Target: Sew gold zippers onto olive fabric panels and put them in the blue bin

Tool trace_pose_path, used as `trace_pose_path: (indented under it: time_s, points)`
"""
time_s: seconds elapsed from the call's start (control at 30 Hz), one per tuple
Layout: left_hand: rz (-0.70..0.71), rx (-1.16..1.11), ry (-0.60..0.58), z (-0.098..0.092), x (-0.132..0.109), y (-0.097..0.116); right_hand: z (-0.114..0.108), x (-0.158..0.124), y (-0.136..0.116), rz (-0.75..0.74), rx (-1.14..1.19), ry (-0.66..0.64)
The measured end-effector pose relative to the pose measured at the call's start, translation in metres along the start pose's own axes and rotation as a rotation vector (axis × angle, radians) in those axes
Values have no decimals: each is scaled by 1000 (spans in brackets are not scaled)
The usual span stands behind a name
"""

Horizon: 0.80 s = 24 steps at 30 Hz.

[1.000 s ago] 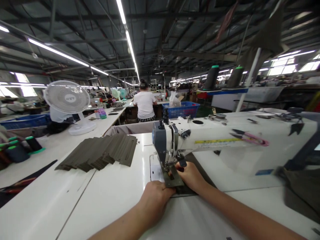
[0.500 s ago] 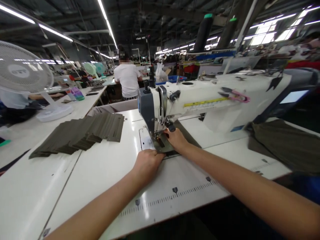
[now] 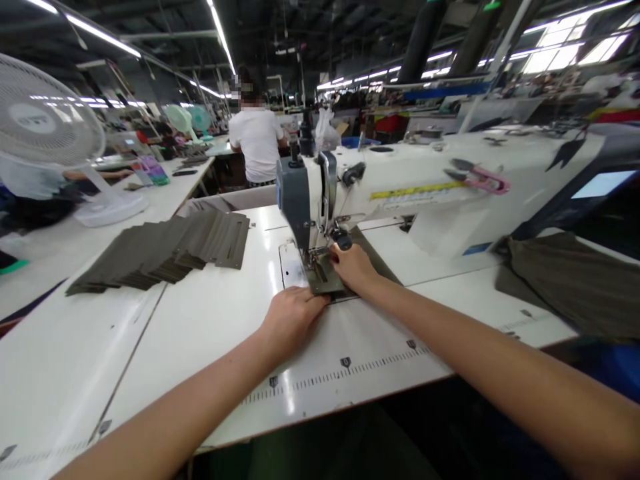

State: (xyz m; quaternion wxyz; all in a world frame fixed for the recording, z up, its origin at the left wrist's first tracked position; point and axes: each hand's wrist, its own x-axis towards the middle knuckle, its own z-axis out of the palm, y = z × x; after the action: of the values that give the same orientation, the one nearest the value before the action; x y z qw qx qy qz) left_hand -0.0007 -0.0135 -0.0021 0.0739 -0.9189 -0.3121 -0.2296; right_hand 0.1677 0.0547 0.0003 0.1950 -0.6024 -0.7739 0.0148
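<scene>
Beneath the presser foot [image 3: 311, 260], olive fabric [image 3: 325, 281] sits under the right hand [image 3: 354, 267], whose grip cannot be told; the left hand [image 3: 293, 320] lies open just beside.

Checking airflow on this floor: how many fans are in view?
3: a white desk fan on the left table, then a pale green fan and a teal fan farther back. More may be hidden.

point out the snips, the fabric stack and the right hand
snips [image 3: 487, 179], head view, on the pink handle
fabric stack [image 3: 170, 250], head view, on the middle of the stacked strips
right hand [image 3: 354, 267], head view, on the back of the hand
</scene>
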Motion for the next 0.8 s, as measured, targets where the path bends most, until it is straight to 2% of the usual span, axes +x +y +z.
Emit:
trace_pose_path:
  time_s: [0.1,0.2,0.3,0.4,0.67,0.8]
  points:
    - [-64,-40,72,-10,-10,4,-9,-26,4,-178,95,33]
    - [-185,-15,131,-12,-14,2,-11,-53,8,-458,231,75]
    - [-89,-51,68,-8,-11,-2,-8,-70,7,-660,329,102]
    - [22,-77,15,-5,-8,-5,-7,-76,6,-658,343,104]
    - [98,-1,-59,-11,3,-5,-11,-73,5,-626,341,99]
    - [74,19,-65,-11,10,-8,-11,-68,6,-617,350,90]
